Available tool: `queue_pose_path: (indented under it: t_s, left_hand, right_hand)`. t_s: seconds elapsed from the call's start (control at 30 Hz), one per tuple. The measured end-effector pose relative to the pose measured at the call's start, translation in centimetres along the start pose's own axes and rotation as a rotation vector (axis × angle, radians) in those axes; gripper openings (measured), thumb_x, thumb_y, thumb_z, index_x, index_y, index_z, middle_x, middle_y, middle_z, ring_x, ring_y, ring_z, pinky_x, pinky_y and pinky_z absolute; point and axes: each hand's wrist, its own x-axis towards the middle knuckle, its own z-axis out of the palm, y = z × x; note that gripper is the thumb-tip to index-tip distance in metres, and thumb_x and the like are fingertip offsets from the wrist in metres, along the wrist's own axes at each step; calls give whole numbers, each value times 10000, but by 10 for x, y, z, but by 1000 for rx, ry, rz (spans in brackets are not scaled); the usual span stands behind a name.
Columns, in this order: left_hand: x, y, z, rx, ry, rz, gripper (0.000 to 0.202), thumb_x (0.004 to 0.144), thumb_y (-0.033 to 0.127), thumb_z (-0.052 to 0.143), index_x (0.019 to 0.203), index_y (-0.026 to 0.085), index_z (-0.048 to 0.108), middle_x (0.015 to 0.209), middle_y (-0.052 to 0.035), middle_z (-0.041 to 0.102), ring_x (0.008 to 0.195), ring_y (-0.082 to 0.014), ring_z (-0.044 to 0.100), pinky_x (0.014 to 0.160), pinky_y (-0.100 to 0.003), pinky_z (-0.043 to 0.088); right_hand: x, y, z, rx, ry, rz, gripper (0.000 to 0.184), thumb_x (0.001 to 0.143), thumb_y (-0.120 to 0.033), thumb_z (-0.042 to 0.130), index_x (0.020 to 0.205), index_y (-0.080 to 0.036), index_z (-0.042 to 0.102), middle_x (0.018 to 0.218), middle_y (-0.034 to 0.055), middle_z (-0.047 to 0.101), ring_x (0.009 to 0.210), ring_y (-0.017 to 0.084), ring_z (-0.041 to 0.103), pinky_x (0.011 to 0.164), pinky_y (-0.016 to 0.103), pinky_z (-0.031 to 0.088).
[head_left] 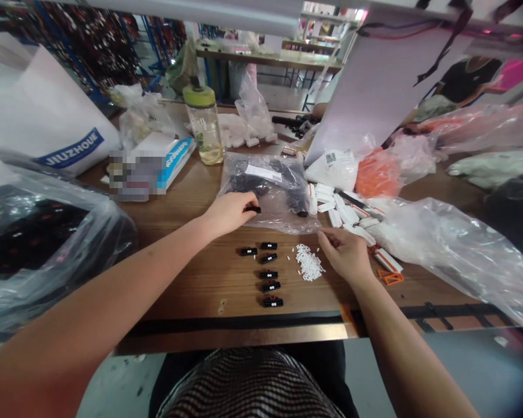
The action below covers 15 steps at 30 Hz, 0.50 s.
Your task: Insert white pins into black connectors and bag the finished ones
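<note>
My left hand is closed around a small black part, which looks like a plastic connector, over the clear plastic bag of dark parts. My right hand rests at the bag's lower right corner, thumb and fingers pressed together; what they pinch, if anything, is too small to make out. Between my hands lies a heap of tiny white plugs. Left of the heap, several black connectors with white dots stand in a rough column, one set off to the left.
White plastic pieces and orange frames lie beyond and beside my right hand. Clear bags cover the right side. A bottle stands at the back. A bag of black parts sits at left. The table edge runs before me.
</note>
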Motion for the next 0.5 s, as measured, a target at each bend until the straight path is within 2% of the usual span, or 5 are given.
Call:
queue_pose_path:
  t_s: [0.1, 0.2, 0.33, 0.4, 0.5]
  left_hand:
    - [-36, 11, -12, -183, 120, -55, 183, 896, 279, 631, 1062, 204, 650, 997, -58, 745, 873, -208, 688, 782, -325, 501]
    - [-87, 21, -11, -247, 186, -116, 201, 893, 317, 644, 1075, 234, 635, 999, -25, 747, 847, -191, 697, 778, -311, 508]
    - [-144, 32, 18, -205, 132, -211, 193, 929, 376, 594, 1082, 263, 629, 947, -5, 733, 788, -200, 689, 704, -324, 511]
    - [-157, 36, 36, -207, 123, -208, 157, 950, 340, 565, 1073, 262, 622, 998, -9, 717, 868, -211, 679, 757, -344, 517]
    - [-160, 42, 56, -189, 183, -141, 103, 960, 283, 553, 1034, 247, 614, 996, -14, 693, 946, -227, 644, 842, -383, 496]
  right_hand:
    - [0, 1, -6, 18, -40, 6, 265, 887, -366, 556, 914, -190, 752, 829, 64, 757, 737, 211, 683, 697, 329, 508]
    - [-6, 0, -20, 9, -163, 11, 233, 889, -353, 559, 866, -218, 748, 863, 42, 753, 785, 201, 679, 729, 320, 506]
    - [-22, -5, -34, -27, -385, 67, 216, 873, -339, 568, 826, -247, 758, 793, 15, 742, 663, 174, 639, 635, 310, 477]
    - [-28, -9, -34, 11, -398, 77, 204, 861, -332, 578, 838, -251, 763, 839, 21, 754, 689, 177, 652, 648, 312, 482]
    - [-32, -12, -30, 76, -363, 76, 203, 849, -319, 578, 845, -237, 763, 879, 41, 762, 722, 183, 666, 673, 317, 490]
